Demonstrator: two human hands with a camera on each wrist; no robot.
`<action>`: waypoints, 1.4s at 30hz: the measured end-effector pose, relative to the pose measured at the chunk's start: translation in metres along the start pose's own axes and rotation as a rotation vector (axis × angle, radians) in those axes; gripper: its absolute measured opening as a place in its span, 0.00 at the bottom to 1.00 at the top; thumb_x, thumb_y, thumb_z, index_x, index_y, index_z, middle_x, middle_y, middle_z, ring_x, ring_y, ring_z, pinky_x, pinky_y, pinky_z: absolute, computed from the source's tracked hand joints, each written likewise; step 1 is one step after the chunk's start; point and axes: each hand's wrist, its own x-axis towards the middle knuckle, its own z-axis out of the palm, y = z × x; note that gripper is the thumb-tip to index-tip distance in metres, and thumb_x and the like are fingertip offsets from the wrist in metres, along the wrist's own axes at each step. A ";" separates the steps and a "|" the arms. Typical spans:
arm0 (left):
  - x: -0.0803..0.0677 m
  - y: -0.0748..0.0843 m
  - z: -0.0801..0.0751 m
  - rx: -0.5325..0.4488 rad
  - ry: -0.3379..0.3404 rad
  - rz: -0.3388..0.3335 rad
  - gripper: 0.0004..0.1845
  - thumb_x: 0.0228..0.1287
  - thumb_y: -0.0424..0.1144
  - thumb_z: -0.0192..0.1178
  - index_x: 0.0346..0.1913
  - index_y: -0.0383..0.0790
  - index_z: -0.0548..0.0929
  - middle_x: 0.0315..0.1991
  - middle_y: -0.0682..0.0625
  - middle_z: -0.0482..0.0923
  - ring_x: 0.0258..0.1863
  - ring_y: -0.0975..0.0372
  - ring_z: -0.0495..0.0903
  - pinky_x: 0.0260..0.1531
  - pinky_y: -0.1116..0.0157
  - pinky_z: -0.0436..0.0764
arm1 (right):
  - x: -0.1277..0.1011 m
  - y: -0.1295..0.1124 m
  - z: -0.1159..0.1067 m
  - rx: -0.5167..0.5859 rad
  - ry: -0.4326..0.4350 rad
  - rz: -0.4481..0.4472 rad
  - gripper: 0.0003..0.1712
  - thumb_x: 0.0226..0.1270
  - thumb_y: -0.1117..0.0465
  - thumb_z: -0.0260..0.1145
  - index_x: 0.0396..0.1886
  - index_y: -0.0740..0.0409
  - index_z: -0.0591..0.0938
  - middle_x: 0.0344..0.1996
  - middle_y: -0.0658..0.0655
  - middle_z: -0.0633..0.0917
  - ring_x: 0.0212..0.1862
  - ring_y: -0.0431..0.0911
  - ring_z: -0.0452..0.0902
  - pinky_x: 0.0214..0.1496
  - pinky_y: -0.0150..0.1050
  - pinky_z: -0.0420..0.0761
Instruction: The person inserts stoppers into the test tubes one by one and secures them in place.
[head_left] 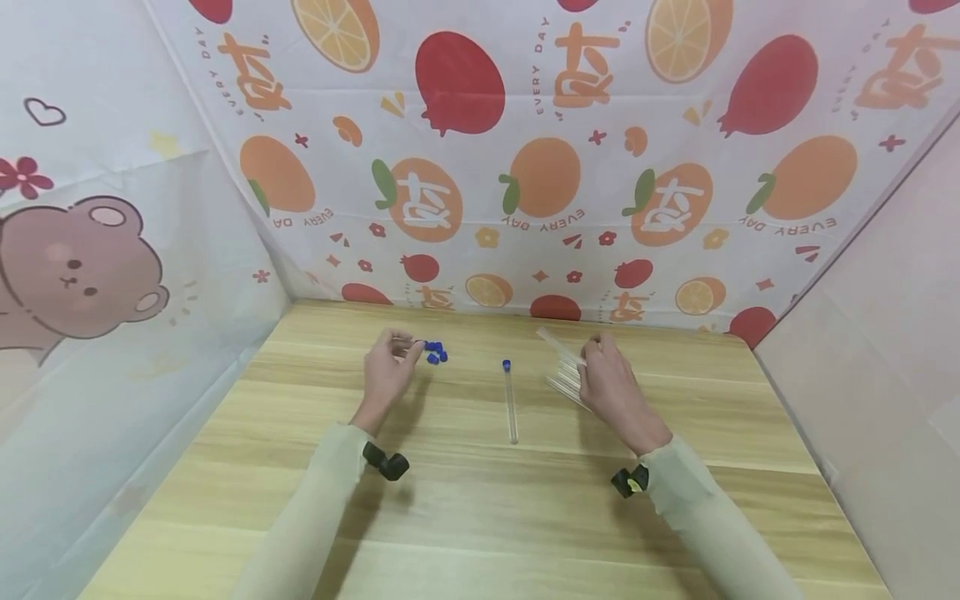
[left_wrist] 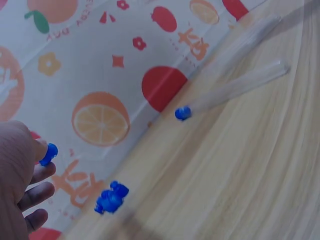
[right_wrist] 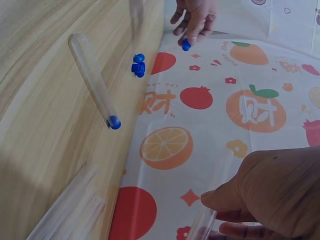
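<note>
Between thumb and finger, my left hand [head_left: 387, 367] pinches a blue cap [left_wrist: 49, 154]. Close by on the table lies a small cluster of blue caps [head_left: 433, 350]. My right hand [head_left: 611, 383] grips a clear test tube [right_wrist: 220, 175], its far end pointing up and left in the head view. Below that hand, several clear tubes [head_left: 566, 382] lie side by side, partly hidden by it. One test tube [head_left: 511, 408] with a blue cap [head_left: 506, 365] on its end lies on the table between the hands.
The wood-grain table [head_left: 480, 517] ends at a fruit-print cloth [head_left: 487, 233] behind it. A bear-print cloth [head_left: 82, 275] hangs on the left and a pale sheet [head_left: 892, 333] on the right. Black wrist cameras [head_left: 386, 461] are strapped over both sleeves.
</note>
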 end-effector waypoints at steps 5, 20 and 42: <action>-0.001 0.011 0.001 0.005 -0.020 0.040 0.17 0.72 0.43 0.62 0.55 0.34 0.80 0.47 0.38 0.88 0.45 0.48 0.86 0.47 0.53 0.85 | 0.003 0.000 0.001 -0.015 0.012 -0.019 0.08 0.69 0.72 0.60 0.42 0.75 0.81 0.54 0.69 0.77 0.45 0.60 0.83 0.44 0.50 0.87; -0.008 0.043 0.004 -0.074 -0.065 0.061 0.15 0.74 0.46 0.60 0.51 0.37 0.85 0.41 0.39 0.88 0.40 0.52 0.85 0.42 0.65 0.82 | 0.007 -0.009 -0.002 -0.055 0.027 -0.084 0.07 0.66 0.72 0.66 0.41 0.74 0.82 0.54 0.68 0.77 0.43 0.57 0.82 0.44 0.49 0.87; -0.017 0.072 0.012 -0.217 -0.177 0.047 0.15 0.74 0.45 0.60 0.51 0.37 0.84 0.46 0.39 0.87 0.41 0.59 0.83 0.43 0.71 0.83 | 0.010 -0.013 -0.002 -0.069 0.063 -0.181 0.06 0.67 0.72 0.66 0.41 0.73 0.82 0.55 0.69 0.77 0.41 0.55 0.82 0.38 0.42 0.87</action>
